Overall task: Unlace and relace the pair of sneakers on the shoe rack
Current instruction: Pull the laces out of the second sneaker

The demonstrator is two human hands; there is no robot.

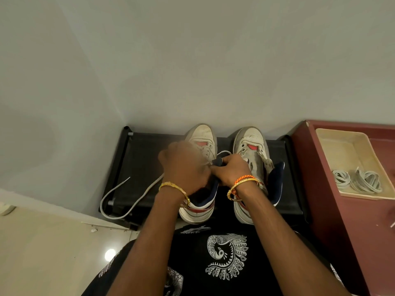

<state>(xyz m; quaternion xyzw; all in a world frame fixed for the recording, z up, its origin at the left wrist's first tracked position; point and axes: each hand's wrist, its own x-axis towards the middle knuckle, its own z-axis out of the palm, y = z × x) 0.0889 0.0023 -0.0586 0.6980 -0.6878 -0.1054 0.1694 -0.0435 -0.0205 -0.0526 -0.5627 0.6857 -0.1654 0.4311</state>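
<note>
Two worn white sneakers with navy collars stand toes to the wall on a black shoe rack (136, 150). The left sneaker (203, 135) has a white lace (119, 189) running through it, with a long loop trailing off to the left over the rack's edge. My left hand (183, 165) is curled over this sneaker's eyelets, blurred, gripping the lace. My right hand (230, 169) pinches the sneaker's dark tongue beside a short loop of lace. The right sneaker (252, 139) stands with its tongue open and no lace in it.
A maroon cabinet (320, 189) stands right of the rack, bearing a cream tray (333, 142) with loose grey-white laces (359, 180). A plain wall rises just behind the rack. Cream floor tiles (42, 242) lie at the lower left.
</note>
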